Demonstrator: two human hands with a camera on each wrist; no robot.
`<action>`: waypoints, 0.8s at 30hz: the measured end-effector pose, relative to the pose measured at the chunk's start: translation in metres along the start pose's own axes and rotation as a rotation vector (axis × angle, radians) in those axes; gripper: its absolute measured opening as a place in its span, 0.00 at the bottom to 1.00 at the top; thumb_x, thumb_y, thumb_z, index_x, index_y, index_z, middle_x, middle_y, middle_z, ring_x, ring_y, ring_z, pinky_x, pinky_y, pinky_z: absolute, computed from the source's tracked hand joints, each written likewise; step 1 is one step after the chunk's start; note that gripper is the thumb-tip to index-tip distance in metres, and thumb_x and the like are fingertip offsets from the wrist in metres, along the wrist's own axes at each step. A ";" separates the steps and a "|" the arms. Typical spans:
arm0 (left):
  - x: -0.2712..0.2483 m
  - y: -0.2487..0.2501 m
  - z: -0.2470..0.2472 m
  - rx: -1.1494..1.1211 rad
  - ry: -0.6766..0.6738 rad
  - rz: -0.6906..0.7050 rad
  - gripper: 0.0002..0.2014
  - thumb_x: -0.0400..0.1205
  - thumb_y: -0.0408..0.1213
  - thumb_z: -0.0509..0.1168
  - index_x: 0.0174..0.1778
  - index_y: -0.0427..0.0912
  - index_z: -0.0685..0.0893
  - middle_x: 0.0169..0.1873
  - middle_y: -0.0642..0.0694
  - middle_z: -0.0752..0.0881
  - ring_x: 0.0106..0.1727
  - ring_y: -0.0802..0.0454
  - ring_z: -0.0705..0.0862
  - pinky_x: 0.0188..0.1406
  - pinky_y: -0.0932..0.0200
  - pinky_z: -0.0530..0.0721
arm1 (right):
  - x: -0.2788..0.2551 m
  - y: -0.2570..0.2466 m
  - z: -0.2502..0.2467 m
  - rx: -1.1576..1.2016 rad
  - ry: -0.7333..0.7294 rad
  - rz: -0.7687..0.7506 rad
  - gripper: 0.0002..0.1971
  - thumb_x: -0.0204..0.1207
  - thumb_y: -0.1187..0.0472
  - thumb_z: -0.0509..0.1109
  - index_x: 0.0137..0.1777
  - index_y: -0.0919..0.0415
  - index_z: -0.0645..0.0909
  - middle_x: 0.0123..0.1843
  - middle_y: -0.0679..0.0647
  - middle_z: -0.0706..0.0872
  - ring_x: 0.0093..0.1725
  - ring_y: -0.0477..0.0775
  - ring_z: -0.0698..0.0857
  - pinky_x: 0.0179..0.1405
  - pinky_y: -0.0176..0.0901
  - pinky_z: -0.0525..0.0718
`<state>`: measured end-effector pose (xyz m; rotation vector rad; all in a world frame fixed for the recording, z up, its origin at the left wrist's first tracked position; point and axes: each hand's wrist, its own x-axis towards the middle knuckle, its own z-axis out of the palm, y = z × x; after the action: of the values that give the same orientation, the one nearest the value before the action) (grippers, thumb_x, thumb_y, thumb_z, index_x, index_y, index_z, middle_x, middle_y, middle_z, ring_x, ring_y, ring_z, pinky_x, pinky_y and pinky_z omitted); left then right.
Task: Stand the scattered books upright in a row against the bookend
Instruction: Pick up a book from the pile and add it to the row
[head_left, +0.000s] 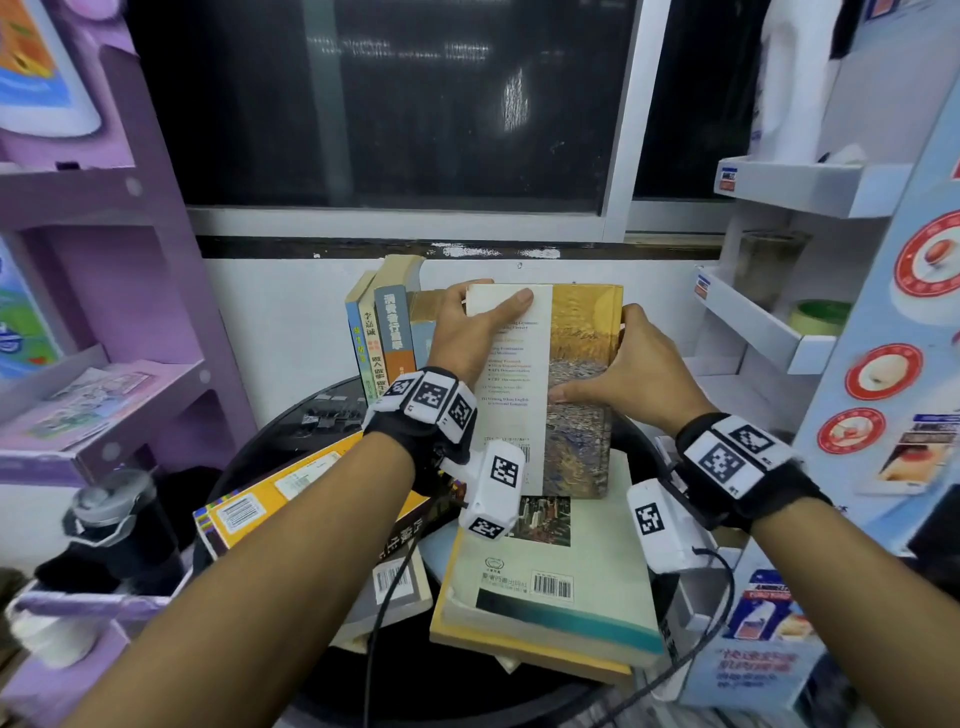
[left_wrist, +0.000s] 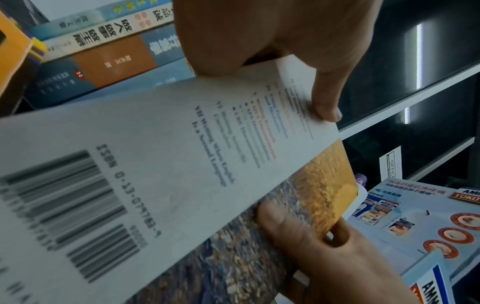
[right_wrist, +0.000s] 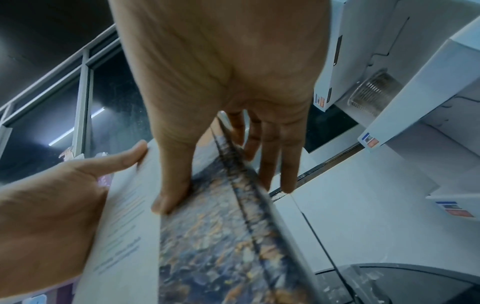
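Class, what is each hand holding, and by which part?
Both hold one upright book: left hand grips its top left corner, right hand pinches its right edge.

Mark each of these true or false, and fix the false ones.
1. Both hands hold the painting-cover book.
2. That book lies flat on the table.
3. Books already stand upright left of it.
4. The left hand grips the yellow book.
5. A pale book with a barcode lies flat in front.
1. True: the left hand and right hand both grip the painting-cover book.
2. False: it is held upright, above the flat books.
3. True: the standing books form a row at its left.
4. False: the yellow book lies untouched under the left forearm.
5. True: the pale book lies flat.
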<state>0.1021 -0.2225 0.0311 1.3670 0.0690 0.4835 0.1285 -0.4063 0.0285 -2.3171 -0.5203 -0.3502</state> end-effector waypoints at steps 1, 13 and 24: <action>-0.001 -0.001 0.001 0.000 0.010 0.006 0.39 0.58 0.52 0.81 0.63 0.45 0.76 0.59 0.38 0.86 0.53 0.40 0.89 0.52 0.40 0.89 | 0.001 0.001 -0.001 0.050 0.015 0.006 0.43 0.51 0.39 0.86 0.62 0.56 0.70 0.57 0.50 0.82 0.56 0.51 0.81 0.53 0.47 0.81; -0.003 -0.014 -0.015 -0.110 -0.126 0.058 0.27 0.68 0.41 0.78 0.63 0.45 0.78 0.46 0.42 0.90 0.43 0.43 0.90 0.48 0.42 0.88 | 0.019 -0.006 -0.020 0.366 -0.100 -0.138 0.36 0.50 0.40 0.84 0.60 0.45 0.80 0.56 0.47 0.86 0.54 0.50 0.87 0.54 0.51 0.88; 0.007 -0.007 -0.025 -0.100 -0.299 0.031 0.16 0.71 0.36 0.72 0.54 0.42 0.78 0.35 0.47 0.90 0.35 0.51 0.89 0.35 0.58 0.86 | 0.018 -0.034 -0.048 0.271 -0.428 -0.135 0.28 0.55 0.46 0.80 0.58 0.47 0.83 0.51 0.53 0.91 0.43 0.54 0.93 0.33 0.50 0.91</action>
<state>0.1022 -0.1980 0.0207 1.3301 -0.2180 0.3000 0.1243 -0.4126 0.0893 -2.0966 -0.8782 0.1547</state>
